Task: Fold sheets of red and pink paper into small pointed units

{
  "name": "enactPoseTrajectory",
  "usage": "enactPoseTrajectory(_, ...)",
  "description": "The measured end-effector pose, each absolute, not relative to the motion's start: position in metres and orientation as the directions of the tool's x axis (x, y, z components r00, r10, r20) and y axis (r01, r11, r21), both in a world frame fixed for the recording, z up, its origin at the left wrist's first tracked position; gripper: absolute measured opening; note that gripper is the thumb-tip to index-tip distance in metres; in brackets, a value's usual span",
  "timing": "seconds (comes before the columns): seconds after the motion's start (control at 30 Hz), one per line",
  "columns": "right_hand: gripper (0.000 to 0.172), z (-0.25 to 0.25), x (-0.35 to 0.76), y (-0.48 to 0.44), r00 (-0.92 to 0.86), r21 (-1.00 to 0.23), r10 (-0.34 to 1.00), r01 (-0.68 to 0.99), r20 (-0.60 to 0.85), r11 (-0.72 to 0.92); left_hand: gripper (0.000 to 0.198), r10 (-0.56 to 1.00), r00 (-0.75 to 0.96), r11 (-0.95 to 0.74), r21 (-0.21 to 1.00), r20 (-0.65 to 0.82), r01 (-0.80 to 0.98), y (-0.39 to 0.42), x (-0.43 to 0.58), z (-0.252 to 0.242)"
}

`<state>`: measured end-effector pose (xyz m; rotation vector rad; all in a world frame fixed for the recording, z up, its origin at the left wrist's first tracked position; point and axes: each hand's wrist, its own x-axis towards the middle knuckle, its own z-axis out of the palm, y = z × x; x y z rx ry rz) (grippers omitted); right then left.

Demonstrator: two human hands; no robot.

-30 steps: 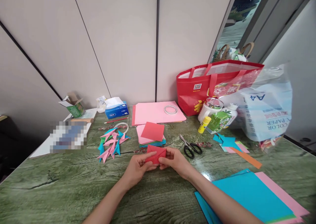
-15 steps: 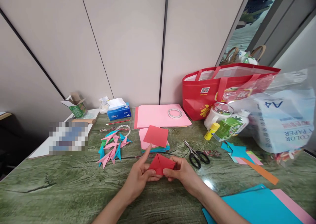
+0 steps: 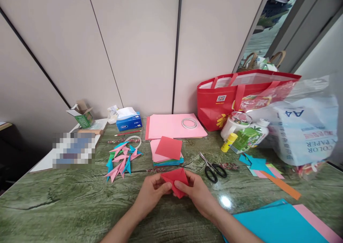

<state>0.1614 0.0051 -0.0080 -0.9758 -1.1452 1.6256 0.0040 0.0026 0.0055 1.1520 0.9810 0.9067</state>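
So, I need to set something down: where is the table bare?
Widest at front left, nearer than the folded pieces and left of the left hand. A smaller patch lies between the scissors and blue sheets. Back right is crowded: red bag, glue stick, plastic bag.

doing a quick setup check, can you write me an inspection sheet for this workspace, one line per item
surface: green wood-grain table, a bright glare spot right of the hands
job's things: folded red paper in hand; stack of paper squares beyond it; scissors on the right; folded pink, blue and green pieces on the left
clutter: tissue box, paper scraps, yellow tube, red bag, clear plastic bag marked A4
grippers: left hand and right hand both hold the folded red paper, thumbs on its near side
cables: nothing seen
surroundings: pale panelled wall with dark seams behind the table
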Motion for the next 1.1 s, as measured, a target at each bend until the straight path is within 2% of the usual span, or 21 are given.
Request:
enactPoseTrajectory(0.17,0.026,-0.011,0.157,0.003,-0.253,-0.997,0.968,-0.076,-0.006,-0.026,0.022,0.969,0.245,0.011,0.994,-0.038,0.111,0.001,0.007,0.009)
enactPoseTrajectory(0.27,0.026,-0.011,0.159,0.005,-0.218,-0.994,0.976,-0.111,0.021,-0.003,0.024,0.957,0.286,-0.004,0.984,-0.047,0.176,0.002,0.006,0.013)
enactPoseTrajectory(0.4,0.026,-0.013,0.158,0.005,-0.190,-0.984,0.982,-0.173,-0.016,-0.050,0.022,0.948,0.317,-0.028,0.984,-0.029,0.173,0.001,0.008,0.015)
enactPoseTrajectory(0.57,0.023,-0.015,0.156,0.002,-0.176,-0.993,0.984,-0.115,0.004,-0.017,0.032,0.924,0.308,0.221,0.974,-0.225,0.047,-0.004,0.012,0.009)
enactPoseTrajectory(0.67,0.028,-0.014,0.156,0.002,-0.204,-0.999,0.979,-0.046,0.009,0.000,0.035,0.908,0.345,0.240,0.970,-0.237,0.034,-0.004,0.013,0.007)
enactPoseTrajectory(0.77,0.026,-0.013,0.158,0.000,-0.191,-0.973,0.968,0.132,0.161,0.188,0.035,0.908,0.358,0.221,0.975,-0.217,0.030,-0.004,0.013,0.007)
enactPoseTrajectory(0.83,0.024,-0.014,0.159,-0.002,-0.178,-0.887,0.921,0.256,0.347,0.384,0.034,0.912,0.351,0.213,0.977,-0.211,0.034,-0.004,0.013,0.006)
enactPoseTrajectory(0.9,0.028,-0.017,0.159,-0.004,-0.188,-0.795,0.858,0.325,0.477,0.513,0.032,0.922,0.329,0.198,0.979,-0.203,0.049,-0.004,0.014,0.006)
enactPoseTrajectory(1.0,0.034,-0.023,0.157,-0.006,-0.241,-0.688,0.784,0.379,0.572,0.619,0.030,0.949,0.266,0.149,0.985,-0.167,0.087,-0.004,0.014,0.004)
enactPoseTrajectory(1.1,0.038,-0.024,0.156,-0.007,-0.303,-0.643,0.752,0.391,0.585,0.658,0.029,0.982,0.180,0.033,0.993,-0.053,0.114,-0.005,0.014,0.004)
